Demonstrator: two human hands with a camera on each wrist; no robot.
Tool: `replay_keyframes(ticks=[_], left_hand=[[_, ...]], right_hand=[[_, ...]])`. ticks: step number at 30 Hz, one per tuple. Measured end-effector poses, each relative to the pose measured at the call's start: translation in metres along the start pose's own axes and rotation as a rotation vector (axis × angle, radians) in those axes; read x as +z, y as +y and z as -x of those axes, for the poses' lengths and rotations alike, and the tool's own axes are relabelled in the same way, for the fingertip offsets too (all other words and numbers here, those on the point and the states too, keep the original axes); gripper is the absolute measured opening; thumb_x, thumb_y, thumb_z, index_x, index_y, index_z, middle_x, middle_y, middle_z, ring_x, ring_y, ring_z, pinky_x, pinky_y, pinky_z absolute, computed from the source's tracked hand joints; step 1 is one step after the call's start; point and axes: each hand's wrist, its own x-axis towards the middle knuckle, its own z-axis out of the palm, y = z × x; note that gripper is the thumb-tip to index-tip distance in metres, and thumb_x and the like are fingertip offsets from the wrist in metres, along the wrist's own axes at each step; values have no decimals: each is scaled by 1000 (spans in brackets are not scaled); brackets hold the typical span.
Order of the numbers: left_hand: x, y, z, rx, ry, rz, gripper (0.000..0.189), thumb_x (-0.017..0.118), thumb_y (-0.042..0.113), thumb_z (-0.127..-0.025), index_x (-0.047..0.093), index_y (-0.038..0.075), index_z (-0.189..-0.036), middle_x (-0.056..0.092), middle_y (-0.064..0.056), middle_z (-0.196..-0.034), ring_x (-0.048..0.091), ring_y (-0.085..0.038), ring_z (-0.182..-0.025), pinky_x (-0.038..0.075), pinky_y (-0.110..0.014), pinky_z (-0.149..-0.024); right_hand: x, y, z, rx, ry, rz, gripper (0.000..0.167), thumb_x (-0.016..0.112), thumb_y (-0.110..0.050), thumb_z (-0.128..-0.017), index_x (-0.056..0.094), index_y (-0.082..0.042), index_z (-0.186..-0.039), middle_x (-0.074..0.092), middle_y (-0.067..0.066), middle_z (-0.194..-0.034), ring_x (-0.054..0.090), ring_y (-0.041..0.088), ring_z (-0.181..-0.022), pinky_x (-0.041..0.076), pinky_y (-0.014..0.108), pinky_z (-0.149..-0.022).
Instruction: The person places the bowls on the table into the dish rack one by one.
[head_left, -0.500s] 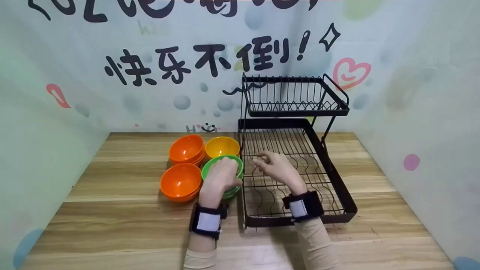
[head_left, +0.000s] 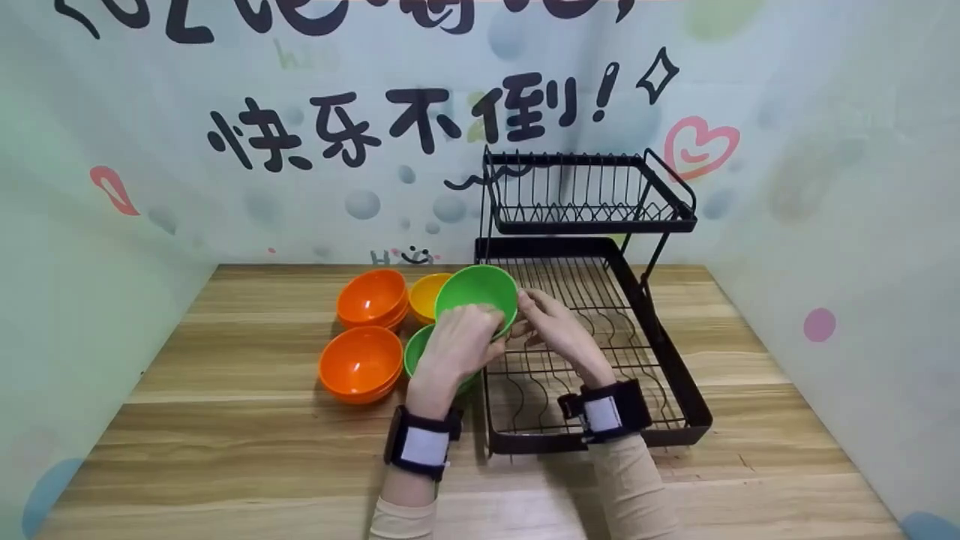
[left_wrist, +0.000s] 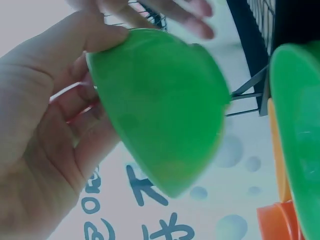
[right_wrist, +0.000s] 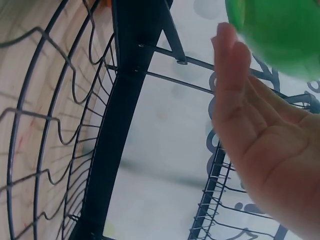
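Note:
My left hand (head_left: 456,341) grips a green bowl (head_left: 478,285) by its near rim, with the thumb on one side of the wall and the fingers on the other. The bowl is raised and tilted over the left edge of the dish rack (head_left: 551,442). At its right rim is my right hand (head_left: 562,334), fingers extended; in the right wrist view the fingertips (right_wrist: 226,37) lie right beside the green wall. Below my left hand stand more green bowls (head_left: 418,352), partly covered by it. The left wrist view shows the held bowl's outer side (left_wrist: 160,110).
Two stacks of orange bowls, a front one (head_left: 361,364) and a back one (head_left: 373,296), stand left of the green ones. A yellow bowl (head_left: 426,298) is partly hidden behind the held bowl. The rack's upper tier (head_left: 592,226) rises at the back, near the wall.
My left hand has lifted the top green bowl off its stack, up and to the right. The right hand's fingers, formerly apart from any bowl, are now at this bowl's rim.

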Motion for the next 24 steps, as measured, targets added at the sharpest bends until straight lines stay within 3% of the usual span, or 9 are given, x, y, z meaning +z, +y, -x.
replay_keyframes(ticks=[7,12,17,21,24], left_hand=[[13,-2,-3,44,23,1,11,70,10,-79,60,8,-75,61,-3,-73,59,-20,-63,48,-29,-57],[18,-5,-5,46,26,22,9,69,13,-83,63,7,-81,65,-5,-80,64,-21,-71,53,-31,-63],[23,-6,-7,38,28,46,11,68,17,-86,68,8,-90,68,-5,-88,67,-21,-78,55,-31,-70],[29,-7,-8,-4,42,60,21,67,25,-87,70,9,-100,68,-6,-98,66,-22,-89,56,-33,-75],[33,-8,-8,-80,66,71,33,69,31,-84,66,9,-108,66,-9,-107,63,-24,-96,55,-34,-77]], right_hand=[[-6,3,-3,-3,12,-146,57,39,-41,-100,31,-7,-145,56,24,-127,66,24,-98,53,42,-88],[-9,8,-6,21,34,-227,60,45,-39,-99,28,-6,-145,57,26,-125,69,18,-91,54,36,-88],[-11,12,-9,45,91,-305,57,51,-35,-96,33,-8,-143,60,23,-119,70,17,-84,53,38,-89],[-11,14,-10,38,153,-328,57,53,-33,-95,35,-7,-143,61,25,-119,70,20,-87,52,41,-93],[-11,14,-10,35,199,-325,57,53,-32,-95,36,-5,-142,60,27,-120,70,19,-86,54,37,-89]])
